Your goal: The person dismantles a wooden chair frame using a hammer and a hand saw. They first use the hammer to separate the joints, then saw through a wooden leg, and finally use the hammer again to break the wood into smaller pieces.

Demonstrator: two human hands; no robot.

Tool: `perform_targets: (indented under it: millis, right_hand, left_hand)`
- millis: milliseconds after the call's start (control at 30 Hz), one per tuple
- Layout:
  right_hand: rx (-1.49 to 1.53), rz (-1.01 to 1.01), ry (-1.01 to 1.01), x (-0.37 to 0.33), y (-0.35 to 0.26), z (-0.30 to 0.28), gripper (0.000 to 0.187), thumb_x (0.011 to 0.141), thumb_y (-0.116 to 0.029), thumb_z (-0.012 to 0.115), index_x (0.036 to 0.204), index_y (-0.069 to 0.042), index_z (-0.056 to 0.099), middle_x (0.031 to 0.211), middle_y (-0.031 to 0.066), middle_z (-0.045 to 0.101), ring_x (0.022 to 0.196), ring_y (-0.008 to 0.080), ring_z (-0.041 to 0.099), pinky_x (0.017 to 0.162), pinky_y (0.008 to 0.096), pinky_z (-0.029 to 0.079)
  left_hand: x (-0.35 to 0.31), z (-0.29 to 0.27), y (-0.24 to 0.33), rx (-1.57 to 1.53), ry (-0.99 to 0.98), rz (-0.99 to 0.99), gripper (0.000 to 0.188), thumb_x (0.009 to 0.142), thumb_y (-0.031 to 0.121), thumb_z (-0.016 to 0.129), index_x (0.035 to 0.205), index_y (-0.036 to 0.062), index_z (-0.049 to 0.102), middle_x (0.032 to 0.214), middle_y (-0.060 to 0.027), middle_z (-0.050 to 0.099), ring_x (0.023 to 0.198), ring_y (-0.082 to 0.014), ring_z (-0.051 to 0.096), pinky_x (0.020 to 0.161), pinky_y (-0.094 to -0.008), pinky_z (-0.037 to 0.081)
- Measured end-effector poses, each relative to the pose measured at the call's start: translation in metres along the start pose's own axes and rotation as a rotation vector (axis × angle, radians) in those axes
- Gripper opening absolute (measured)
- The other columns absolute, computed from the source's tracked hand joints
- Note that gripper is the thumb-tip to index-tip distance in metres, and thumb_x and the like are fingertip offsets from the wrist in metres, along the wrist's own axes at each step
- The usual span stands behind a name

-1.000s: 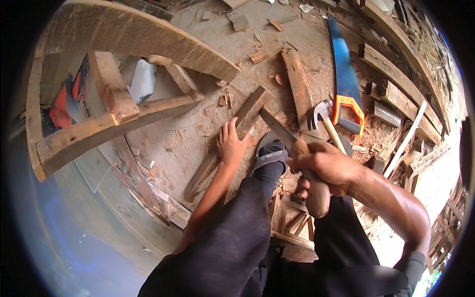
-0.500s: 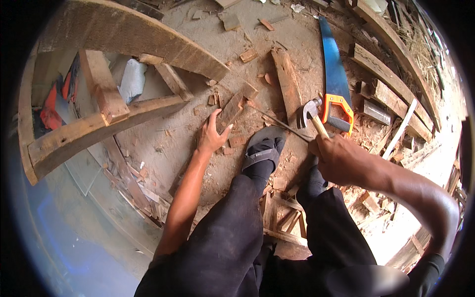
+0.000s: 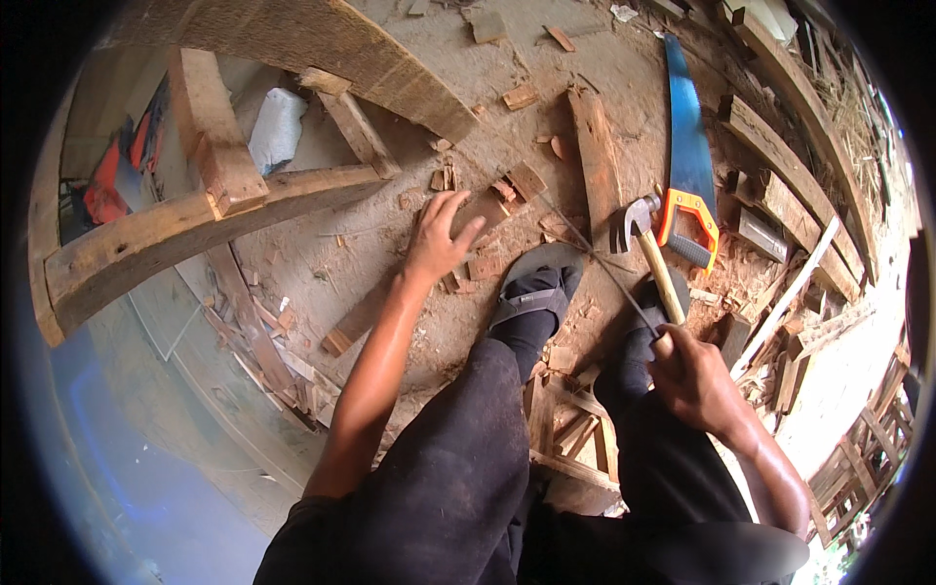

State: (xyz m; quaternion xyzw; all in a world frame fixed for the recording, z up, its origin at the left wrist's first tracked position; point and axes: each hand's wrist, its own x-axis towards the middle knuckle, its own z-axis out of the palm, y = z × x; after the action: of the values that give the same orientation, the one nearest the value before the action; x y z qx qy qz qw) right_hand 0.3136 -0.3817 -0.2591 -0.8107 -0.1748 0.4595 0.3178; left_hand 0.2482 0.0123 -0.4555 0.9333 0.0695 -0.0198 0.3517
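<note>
A wooden block (image 3: 478, 216) with a rough, chipped notch near its far end lies on the dirt floor. My left hand (image 3: 438, 239) is over this block, its fingers and thumb spread; I cannot tell how firmly it touches. My right hand (image 3: 694, 375) is closed round the wooden handle of a long, thin metal tool (image 3: 616, 283). The tool's shaft slants away toward the notched end of the block. Just beyond that hand lies a claw hammer (image 3: 655, 255), its head beside the saw grip and its handle pointing back to my right foot.
A handsaw (image 3: 690, 136) with blue blade and orange grip lies at right. A loose plank (image 3: 595, 161) is beyond my sandalled left foot (image 3: 536, 292). A large timber frame (image 3: 214, 219) occupies the left. Stacked timber (image 3: 790, 180) lines the right, with wood chips scattered around.
My right hand has drawn back toward me with the tool, showing more of the hammer handle. My left hand's fingers have spread over the block. The whole view has shifted slightly.
</note>
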Motion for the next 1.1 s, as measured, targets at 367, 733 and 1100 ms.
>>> perform_targets:
  millis: [367,733,1100]
  right_hand:
    - [0.134,-0.175,0.266,0.045,0.019,0.048,0.048,0.084,0.0,0.063,0.129,0.002,0.048,0.094,0.027,0.062,0.091,0.0483,0.062,0.078,0.0474,0.05]
    - [0.38,-0.08,0.409,0.051,0.05,0.069,0.046,0.089,-0.006,0.066,0.131,0.004,0.052,0.101,0.0193,0.067,0.097,0.0274,0.066,0.089,0.037,0.05]
    - [0.449,-0.026,0.521,0.068,0.05,0.057,0.03,0.096,-0.012,0.065,0.12,0.005,0.058,0.094,0.008,0.062,0.087,0.0127,0.058,0.078,0.0297,0.048]
  left_hand:
    - [0.009,0.04,0.022,-0.011,0.156,-0.032,0.067,0.09,0.034,0.073,0.139,-0.0037,0.048,0.137,-0.025,0.05,0.129,-0.0419,0.049,0.108,-0.0469,0.041]
    - [0.034,0.038,0.014,-0.346,0.583,-0.22,0.037,0.098,0.029,0.066,0.116,-0.003,0.06,0.099,-0.0124,0.07,0.093,-0.022,0.066,0.088,-0.0333,0.049]
    - [-0.003,0.046,0.009,0.121,0.223,-0.105,0.073,0.078,0.046,0.083,0.124,-0.0045,0.057,0.126,-0.0241,0.058,0.118,-0.0386,0.057,0.101,-0.0431,0.046]
